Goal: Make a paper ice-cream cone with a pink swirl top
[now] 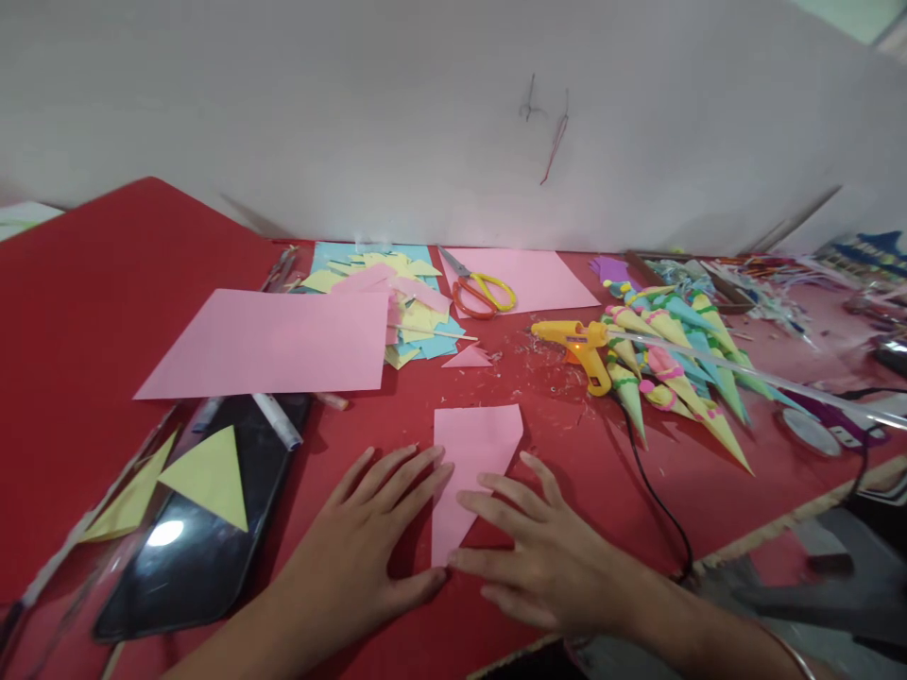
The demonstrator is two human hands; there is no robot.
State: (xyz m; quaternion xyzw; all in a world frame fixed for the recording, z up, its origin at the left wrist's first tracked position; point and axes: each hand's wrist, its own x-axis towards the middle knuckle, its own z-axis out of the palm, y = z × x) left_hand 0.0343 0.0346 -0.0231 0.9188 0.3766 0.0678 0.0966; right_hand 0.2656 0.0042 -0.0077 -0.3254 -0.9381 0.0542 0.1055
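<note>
A pink paper piece (473, 451) lies on the red table in front of me, straight along its left side and slanting in to a narrow lower end. My left hand (375, 519) rests flat with fingers spread, its fingertips on the paper's left edge. From the other side, my right hand (531, 548) touches the slanted right edge with its fingers apart. Both thumbs or lower fingers come close together near the paper's narrow end. Neither hand grips anything.
Left are a larger pink sheet (283, 342), a black glossy device (205, 557) and a yellow triangle (213, 477). Behind lie paper scraps (418, 316) and scissors (476, 288). To the right are a yellow glue gun (585, 349) with a cord and several paper cones (680, 349).
</note>
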